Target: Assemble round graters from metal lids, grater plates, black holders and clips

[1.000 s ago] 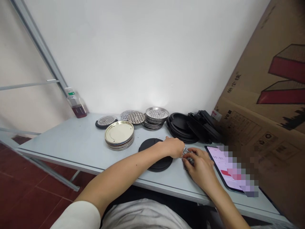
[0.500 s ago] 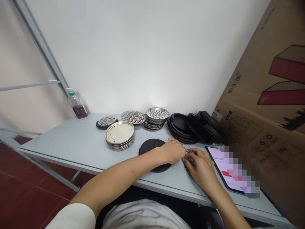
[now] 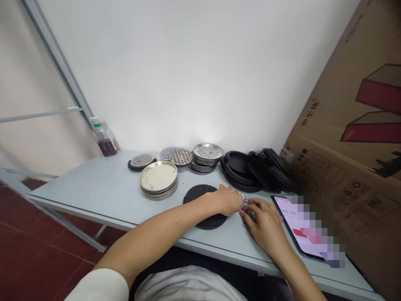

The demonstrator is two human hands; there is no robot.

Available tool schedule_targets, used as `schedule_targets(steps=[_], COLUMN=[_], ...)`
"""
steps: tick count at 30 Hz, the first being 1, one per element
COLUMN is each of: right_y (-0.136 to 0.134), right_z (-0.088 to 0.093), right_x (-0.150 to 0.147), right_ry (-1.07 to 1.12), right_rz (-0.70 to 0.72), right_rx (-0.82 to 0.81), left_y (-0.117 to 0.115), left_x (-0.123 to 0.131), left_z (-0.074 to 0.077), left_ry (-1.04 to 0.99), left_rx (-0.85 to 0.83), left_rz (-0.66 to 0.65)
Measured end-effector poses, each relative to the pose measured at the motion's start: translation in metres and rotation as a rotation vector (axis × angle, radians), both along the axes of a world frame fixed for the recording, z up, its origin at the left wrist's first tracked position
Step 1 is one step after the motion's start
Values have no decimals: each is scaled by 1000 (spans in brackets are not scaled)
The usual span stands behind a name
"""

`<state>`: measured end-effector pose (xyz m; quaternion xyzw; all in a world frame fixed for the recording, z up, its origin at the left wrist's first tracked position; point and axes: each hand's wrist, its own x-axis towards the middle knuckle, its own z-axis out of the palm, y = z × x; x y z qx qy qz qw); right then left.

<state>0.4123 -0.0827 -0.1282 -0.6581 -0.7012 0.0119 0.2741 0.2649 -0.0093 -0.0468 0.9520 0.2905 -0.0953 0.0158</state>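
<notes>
A small tangle of silver wire-like metal pieces with rings (image 3: pixel 243 197) lies on the pale grey tabletop (image 3: pixel 103 179), between the person's two bare hands near the front edge, with one loose-looking loop showing just below it. The left hand (image 3: pixel 228 200) comes across from the left, curled knuckles up, its fingertips at the tangle but hidden from where I stand, so I cannot tell what they hold. The right hand (image 3: pixel 265 219) meets it from the other side, thumb and forefinger bent with a narrow gap and metal showing between them; whether they pinch it, I cannot tell. The left wrist and forearm pass over a flat, round black disc (image 3: pixel 209 222), covering its middle. Just beside the right hand lies a dark-edged smartphone with a pinkish lit screen (image 3: pixel 290 215), partly blurred out. Behind the hands sit a pile of round black plastic pieces (image 3: pixel 236 162) and, leaning against it, a heap of angular black parts (image 3: pixel 274 169). Further left come a stack of silver perforated metal discs (image 3: pixel 207 150), a raised-toothed metal grating disc (image 3: pixel 181 156) and a stack of pale gold round metal plates (image 3: pixel 158 175). A clear bottle of dark red liquid (image 3: pixel 107 147) stands at the far left, against the wall; a big brown cardboard box (image 3: pixel 316 138) closes off the right.
</notes>
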Motion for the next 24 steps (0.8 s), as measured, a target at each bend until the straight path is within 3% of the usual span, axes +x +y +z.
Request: schedule_targets(steps=[6, 13, 19, 24], right_y=[1, 1, 1, 0], right_z=[-1, -2, 0, -2], right_x=[1, 1, 1, 1], right_ry=[-3, 41, 57, 51], right_rz=[6, 35, 61, 50], right_rx=[14, 44, 36, 46], left_y=[-4, -11, -10, -6], left_x=[-2, -1, -4, -5], left_z=[-11, -14, -13, -4], left_ry=[-47, -94, -105, -80], left_rx=[124, 202, 179, 106], left_rz=[-54, -70, -58, 26])
